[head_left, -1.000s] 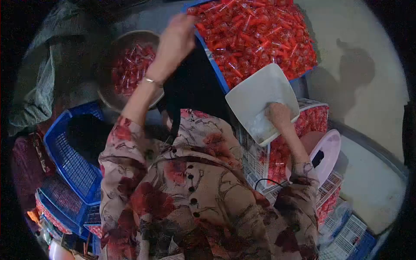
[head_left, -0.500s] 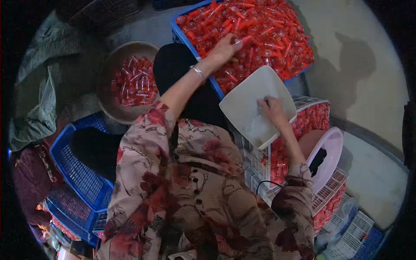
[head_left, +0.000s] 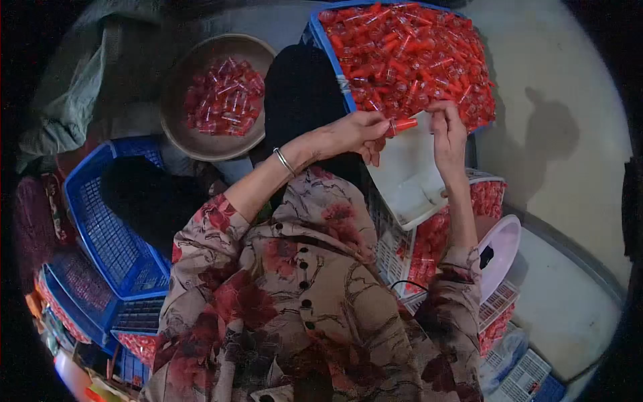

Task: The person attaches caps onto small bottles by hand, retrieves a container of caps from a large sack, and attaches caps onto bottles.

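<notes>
My left hand, with a bracelet at the wrist, holds a small red and clear tube between thumb and fingers. Just right of the tube is my right hand, its thumb and fingertips pinched together; what they hold is too small to make out. Under both hands lies a white square tub, with something clear and whitish at its bottom. Directly beyond the hands, a blue crate is heaped with red and clear tubes.
A round brown bowl of similar tubes stands at the upper left. Blue baskets are at the left. White crates with red pieces and a pink basin are at the right.
My left hand has come back from the heap in the blue crate with a tube. My right hand has risen out of the white tub towards it.
</notes>
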### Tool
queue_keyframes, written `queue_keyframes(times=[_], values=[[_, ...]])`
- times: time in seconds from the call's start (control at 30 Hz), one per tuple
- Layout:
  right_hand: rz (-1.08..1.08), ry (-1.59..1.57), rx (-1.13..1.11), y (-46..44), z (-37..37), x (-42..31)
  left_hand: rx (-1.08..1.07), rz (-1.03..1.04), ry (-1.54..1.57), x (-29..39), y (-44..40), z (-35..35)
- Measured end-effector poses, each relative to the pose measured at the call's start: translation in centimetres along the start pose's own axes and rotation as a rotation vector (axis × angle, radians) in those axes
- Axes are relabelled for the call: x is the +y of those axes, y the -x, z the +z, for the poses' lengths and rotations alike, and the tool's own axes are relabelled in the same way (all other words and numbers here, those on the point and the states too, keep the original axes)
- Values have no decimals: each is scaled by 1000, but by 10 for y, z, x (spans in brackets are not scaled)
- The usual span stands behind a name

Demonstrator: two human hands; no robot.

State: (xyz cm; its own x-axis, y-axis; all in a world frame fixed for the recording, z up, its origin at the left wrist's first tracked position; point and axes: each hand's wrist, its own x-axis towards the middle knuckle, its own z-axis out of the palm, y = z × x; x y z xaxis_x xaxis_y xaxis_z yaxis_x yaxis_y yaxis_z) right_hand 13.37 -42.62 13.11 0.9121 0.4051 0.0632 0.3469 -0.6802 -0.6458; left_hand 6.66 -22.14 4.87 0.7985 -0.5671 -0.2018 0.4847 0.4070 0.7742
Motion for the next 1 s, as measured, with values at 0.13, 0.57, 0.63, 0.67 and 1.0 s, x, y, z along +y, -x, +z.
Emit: queue_keyframes(times=[0.13,0.57,0.63,0.67,1.0], values=[[-265,-23,-245,-13,6,-29,-125,83,193,-2,15,-1],[408,-806,-596,-23,71,-23,442,578,-1272,12,69,3],[794,-1269,-970,-22,60,-30,435,593,-1363,18,70,-2],[744,-1106,-891,-18,59,-37,414,588,-1427,21,69,-5],[65,732,-612,91,-30,121,1184,720,-1906,73,100,-97]])
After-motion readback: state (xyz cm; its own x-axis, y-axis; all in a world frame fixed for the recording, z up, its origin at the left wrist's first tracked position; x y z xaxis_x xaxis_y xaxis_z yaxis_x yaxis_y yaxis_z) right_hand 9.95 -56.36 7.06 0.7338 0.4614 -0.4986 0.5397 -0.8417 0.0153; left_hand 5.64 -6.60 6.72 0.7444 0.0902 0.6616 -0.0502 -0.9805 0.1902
